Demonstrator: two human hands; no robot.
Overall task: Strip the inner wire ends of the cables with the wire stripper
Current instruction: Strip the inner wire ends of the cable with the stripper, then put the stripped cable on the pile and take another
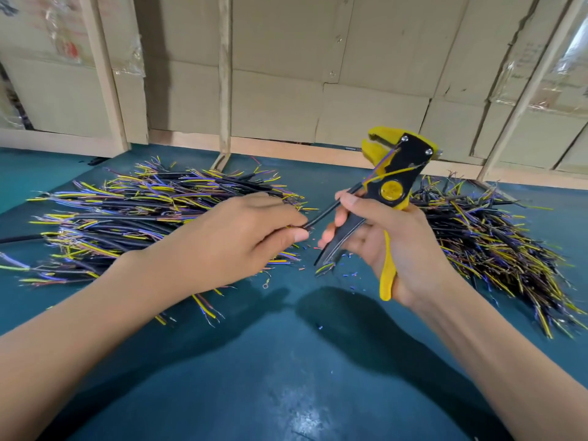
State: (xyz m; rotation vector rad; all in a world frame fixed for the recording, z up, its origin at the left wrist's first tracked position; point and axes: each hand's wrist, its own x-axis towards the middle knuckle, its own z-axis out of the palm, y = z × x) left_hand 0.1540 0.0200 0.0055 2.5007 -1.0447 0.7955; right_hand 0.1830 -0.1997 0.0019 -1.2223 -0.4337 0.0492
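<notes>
My right hand (388, 246) grips the handles of a yellow and black wire stripper (396, 173), held upright above the table with its jaws at the top. My left hand (241, 237) pinches a short black cable (324, 213) that slants up to the stripper. The cable's purple and yellow inner wires (380, 165) fan out across the tool, and one leads into the yellow jaws.
A heap of short black cables (152, 205) with coloured ends lies at the left behind my left hand. A second heap (483, 237) lies at the right. Small insulation scraps (346, 276) dot the blue-green table (286, 361). Cardboard panels and wooden posts close off the back.
</notes>
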